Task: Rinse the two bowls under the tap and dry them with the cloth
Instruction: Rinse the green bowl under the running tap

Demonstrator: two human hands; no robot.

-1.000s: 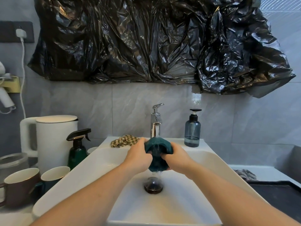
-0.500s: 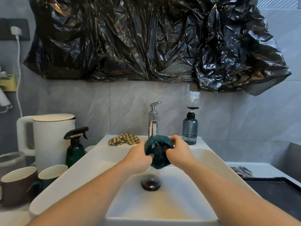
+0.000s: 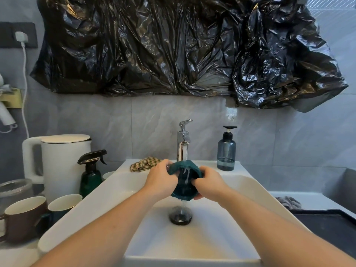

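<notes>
Head view: left hand point(image 3: 160, 182) and right hand point(image 3: 209, 185) both grip teal bowl point(image 3: 184, 182) under tap point(image 3: 183, 145). Risk: wet rim slips, drops toward drain point(image 3: 180, 216) at 6 o'clock.

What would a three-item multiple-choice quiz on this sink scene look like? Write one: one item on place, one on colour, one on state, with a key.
1. Where does the checked cloth lie?
A. on the sink ledge left of the tap
B. in the basin over the drain
C. on top of the kettle

2. What colour is the bowl held by the left hand and the right hand?
A. white
B. dark teal
C. brown

3. What is the state of the tap?
A. off and dry
B. running onto the bowl
C. covered by the cloth

Key: 1 A, the cloth sits on the back of the sink beside the tap's base. 2 B, the bowl between the hands is dark teal. 3 B, a stream falls from the spout over the bowl and down toward the drain.
</notes>
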